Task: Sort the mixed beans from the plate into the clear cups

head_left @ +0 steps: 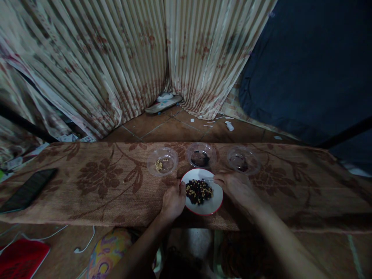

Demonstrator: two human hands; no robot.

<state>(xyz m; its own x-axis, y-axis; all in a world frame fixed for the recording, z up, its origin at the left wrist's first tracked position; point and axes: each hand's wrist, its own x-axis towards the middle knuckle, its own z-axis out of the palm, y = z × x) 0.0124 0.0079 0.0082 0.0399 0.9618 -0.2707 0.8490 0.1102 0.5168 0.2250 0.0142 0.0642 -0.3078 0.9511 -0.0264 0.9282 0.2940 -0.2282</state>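
Observation:
A white plate (216,199) with a red rim lies on the cloth-covered bench, bearing a mix of dark and pale yellow beans (199,191). My left hand (173,199) grips the plate's left rim, thumb on top. Over the right rim, my right hand (236,188) pinches a thin clear plastic utensil (208,179) whose tip reaches toward the beans; its exact kind is hard to make out. Behind the plate stand three clear plastic bowls: the left bowl (171,170) holds some yellow beans, the middle bowl (213,149) dark ones, the right bowl (254,164) a few dark reddish ones.
A dark phone (28,190) lies on the bench's left end. The patterned brown cloth (116,207) covers the bench. Striped curtains (130,58) hang beyond it, with a slipper (163,104) and small litter on the tiled floor. White earphones (78,250) lie below left.

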